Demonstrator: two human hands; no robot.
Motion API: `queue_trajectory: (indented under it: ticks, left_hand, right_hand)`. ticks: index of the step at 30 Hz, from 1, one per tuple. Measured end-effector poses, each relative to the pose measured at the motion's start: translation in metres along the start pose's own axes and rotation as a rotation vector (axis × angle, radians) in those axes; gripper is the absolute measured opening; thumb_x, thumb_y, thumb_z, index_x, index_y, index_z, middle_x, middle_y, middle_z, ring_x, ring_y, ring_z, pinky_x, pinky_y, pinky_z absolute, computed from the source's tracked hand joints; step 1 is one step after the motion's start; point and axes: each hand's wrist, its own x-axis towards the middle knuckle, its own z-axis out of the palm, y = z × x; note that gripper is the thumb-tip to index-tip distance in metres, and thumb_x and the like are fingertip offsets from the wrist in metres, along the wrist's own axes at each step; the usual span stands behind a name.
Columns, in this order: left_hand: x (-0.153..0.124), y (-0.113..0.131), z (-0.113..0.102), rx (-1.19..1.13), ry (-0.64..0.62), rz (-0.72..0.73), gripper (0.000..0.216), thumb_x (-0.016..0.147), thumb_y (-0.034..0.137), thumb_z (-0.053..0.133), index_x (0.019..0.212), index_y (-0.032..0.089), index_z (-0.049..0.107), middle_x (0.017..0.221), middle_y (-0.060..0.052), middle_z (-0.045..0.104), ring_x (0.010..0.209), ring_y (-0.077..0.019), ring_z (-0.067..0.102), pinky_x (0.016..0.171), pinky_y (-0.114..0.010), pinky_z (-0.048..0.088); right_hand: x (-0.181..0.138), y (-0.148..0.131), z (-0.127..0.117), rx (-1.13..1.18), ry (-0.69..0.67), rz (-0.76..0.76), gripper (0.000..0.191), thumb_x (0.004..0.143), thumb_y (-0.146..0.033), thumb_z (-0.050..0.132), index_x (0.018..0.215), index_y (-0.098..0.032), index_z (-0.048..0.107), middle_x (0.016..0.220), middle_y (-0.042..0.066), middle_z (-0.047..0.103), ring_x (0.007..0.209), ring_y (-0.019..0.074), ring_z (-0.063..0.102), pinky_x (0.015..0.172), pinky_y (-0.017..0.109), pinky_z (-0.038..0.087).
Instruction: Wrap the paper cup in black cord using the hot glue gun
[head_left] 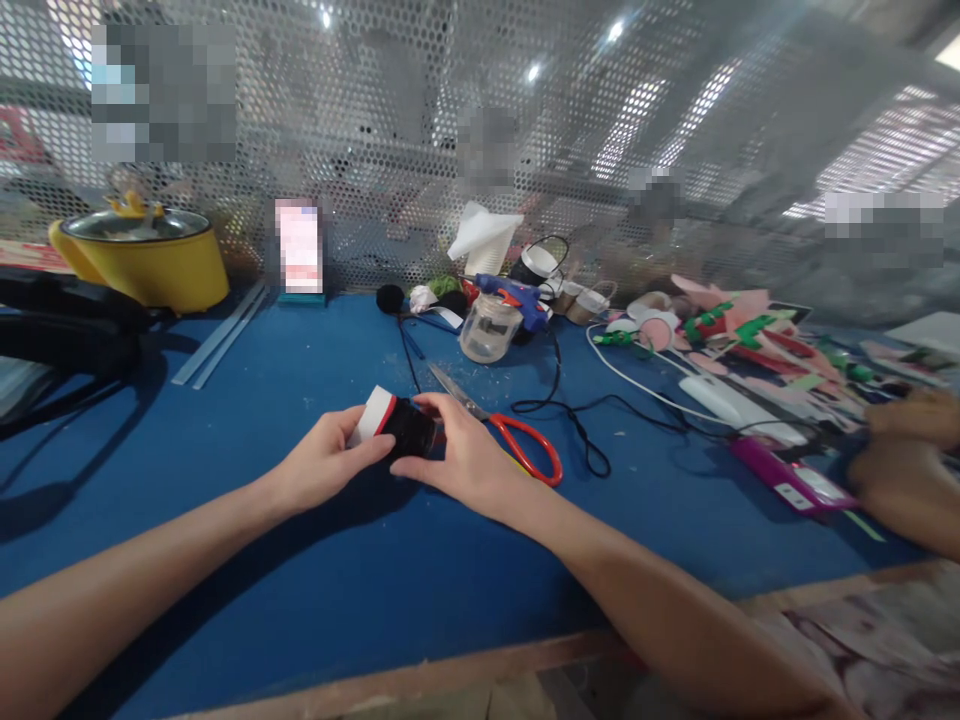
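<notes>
A small black cylinder with a white band edged in red [409, 428] is held sideways above the blue table [247, 450]. My left hand [330, 450] grips its white end, thumb pressed on the side. Around the black end curves my right hand [457, 450], its thumb and fingers closed on the piece. Just beyond the right hand lie scissors with red handles [534, 450], their blades pointing to the back left. Part of the scissors is hidden by that hand.
Behind are a clear jar [487, 335] with a blue glue gun [510, 295] on top, a phone on a stand [300, 250] and a yellow pot [165, 265]. Cables, a purple box [787, 475] and pink scraps [742, 320] spread rightward. Another person's arm [911, 470] rests at far right.
</notes>
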Motion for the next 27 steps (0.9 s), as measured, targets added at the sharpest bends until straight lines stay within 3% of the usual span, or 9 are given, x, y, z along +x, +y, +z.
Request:
queue_trajectory:
  ticks: [5,11,17,27]
  left_hand:
    - [-0.001,0.001,0.001,0.11,-0.057,0.008,0.029,0.07,0.033,0.048,0.085,0.01,0.056,0.067,-0.001,0.057,0.062,-0.0132,0.049,0.058,-0.024,0.038]
    - [-0.002,-0.001,0.001,0.193,-0.136,-0.004,0.027,0.072,0.034,0.046,0.082,0.01,0.055,0.065,0.002,0.05,0.058,-0.0095,0.042,0.055,-0.021,0.036]
    - [-0.001,-0.003,0.001,0.213,-0.14,0.001,0.027,0.073,0.034,0.045,0.082,0.01,0.054,0.066,0.002,0.05,0.058,-0.0094,0.042,0.056,-0.021,0.036]
    - [0.001,0.0,-0.001,0.156,-0.069,-0.041,0.03,0.072,0.035,0.046,0.088,0.011,0.053,0.076,-0.002,0.058,0.066,-0.0135,0.05,0.061,-0.024,0.039]
  right_hand:
    - [0.007,0.008,-0.008,0.061,0.111,-0.173,0.025,0.076,-0.028,0.048,0.099,-0.018,0.048,0.099,0.007,0.05,0.089,0.0141,0.05,0.077,0.03,0.042]
    - [0.008,0.005,-0.011,0.054,0.12,-0.253,0.002,0.073,-0.016,0.052,0.074,-0.017,0.053,0.086,0.004,0.054,0.083,0.0123,0.051,0.077,0.028,0.041]
    - [0.005,0.003,-0.01,-0.029,0.074,-0.286,0.008,0.078,-0.014,0.042,0.072,-0.018,0.045,0.082,0.003,0.05,0.079,0.0118,0.048,0.073,0.027,0.04]
    - [0.004,0.0,-0.013,-0.167,0.144,-0.233,0.005,0.075,-0.013,0.045,0.072,-0.017,0.046,0.071,0.002,0.054,0.068,0.0125,0.05,0.066,0.027,0.041]
